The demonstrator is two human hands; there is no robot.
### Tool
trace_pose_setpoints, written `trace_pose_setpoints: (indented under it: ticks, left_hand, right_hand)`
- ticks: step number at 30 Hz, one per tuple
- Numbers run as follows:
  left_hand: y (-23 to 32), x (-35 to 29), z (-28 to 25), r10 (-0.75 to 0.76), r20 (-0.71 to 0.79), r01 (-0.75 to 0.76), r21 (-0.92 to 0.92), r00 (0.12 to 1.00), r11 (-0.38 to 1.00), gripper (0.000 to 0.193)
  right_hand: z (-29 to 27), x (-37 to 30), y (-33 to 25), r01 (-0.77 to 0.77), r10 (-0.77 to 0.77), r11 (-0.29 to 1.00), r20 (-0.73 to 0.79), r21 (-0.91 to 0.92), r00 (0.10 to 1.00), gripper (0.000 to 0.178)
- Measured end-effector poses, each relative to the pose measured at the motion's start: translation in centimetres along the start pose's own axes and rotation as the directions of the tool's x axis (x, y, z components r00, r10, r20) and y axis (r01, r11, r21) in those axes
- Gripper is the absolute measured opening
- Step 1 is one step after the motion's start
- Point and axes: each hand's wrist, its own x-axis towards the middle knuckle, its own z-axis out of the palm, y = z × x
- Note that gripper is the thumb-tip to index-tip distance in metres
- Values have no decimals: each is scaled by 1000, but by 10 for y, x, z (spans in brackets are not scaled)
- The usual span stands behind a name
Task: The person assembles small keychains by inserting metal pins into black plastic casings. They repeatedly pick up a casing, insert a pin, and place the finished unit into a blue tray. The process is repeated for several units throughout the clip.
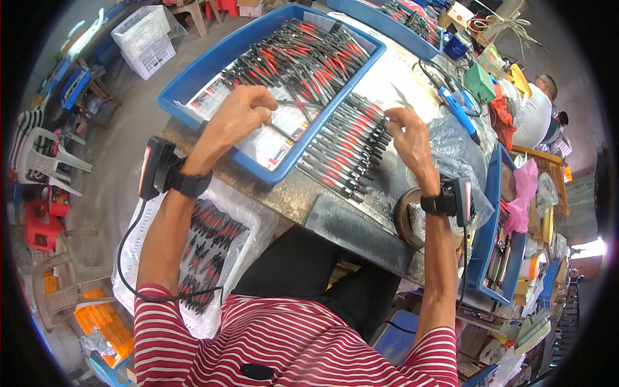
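Note:
My left hand is over the near part of a blue tray, its fingers curled in a pinch. A slim tool with a black and red handle extends from the fingertips. Many similar tools lie piled in the tray's far part. Right of the tray, a row of these tools lies side by side on the bench. My right hand is at the row's right end, thumb and fingers pinched together. Whatever it grips is too small to tell. A thin pointed silvery piece shows just beyond its fingers.
A white crate lined with plastic, holding more tools, is below the bench at left. A round container stands near my right wrist. Clear plastic sheeting, a blue pen-shaped tool and another blue tray lie to the right. Someone sits beyond.

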Motion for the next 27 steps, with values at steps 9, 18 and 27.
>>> trace_pose_setpoints:
  ticks: [9,18,27]
  left_hand:
    - [0,31,3,65,310,-180,361,949,915,22]
    - [-25,64,14,-21,528,-234,413,849,880,24]
    - [-40,69,26,18,546,-275,394,838,877,18]
  right_hand:
    - [-61,-71,-79,-202,119,934,276,295,954,18]
    - [-117,-155,-85,-480,391,725,279,494,877,19]
    - [-123,-211,-86,-503,466,697,210,512,859,32]
